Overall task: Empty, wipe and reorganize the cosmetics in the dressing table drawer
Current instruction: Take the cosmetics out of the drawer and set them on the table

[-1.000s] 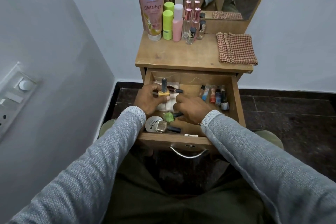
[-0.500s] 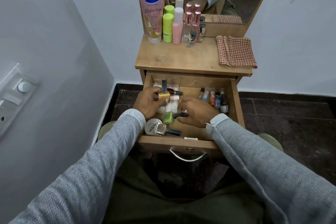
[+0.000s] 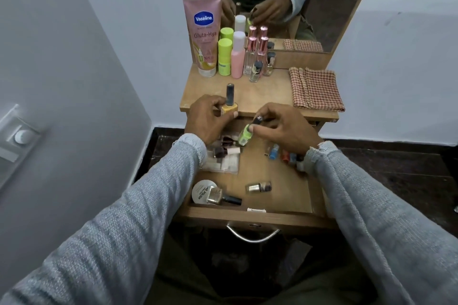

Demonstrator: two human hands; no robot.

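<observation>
My left hand [image 3: 207, 120] grips a yellow nail polish bottle [image 3: 229, 106] upright at the front edge of the dressing table top [image 3: 267, 91]. My right hand [image 3: 285, 129] pinches a green nail polish bottle [image 3: 244, 135], tilted, above the open drawer [image 3: 250, 214]. In the drawer lie a gold nail polish bottle [image 3: 218, 196] on a round white tin [image 3: 201, 189], a small gold bottle [image 3: 259, 187], dark bottles on a clear packet [image 3: 223, 160], and several coloured bottles [image 3: 282, 153] at the right, partly hidden by my right wrist.
At the back of the table top stand a pink Vaseline tube [image 3: 204, 34], a green stick [image 3: 225, 57], a pink bottle [image 3: 238, 56] and small perfume bottles [image 3: 257, 59]. A folded checked cloth [image 3: 316, 89] lies at the right. A mirror [image 3: 285, 2] rises behind. A wall is close on the left.
Both hands have risen out of the drawer, each carrying its bottle: the left brought the yellow one to the table top's edge, the right lifted the green one. A small gold bottle came into view.
</observation>
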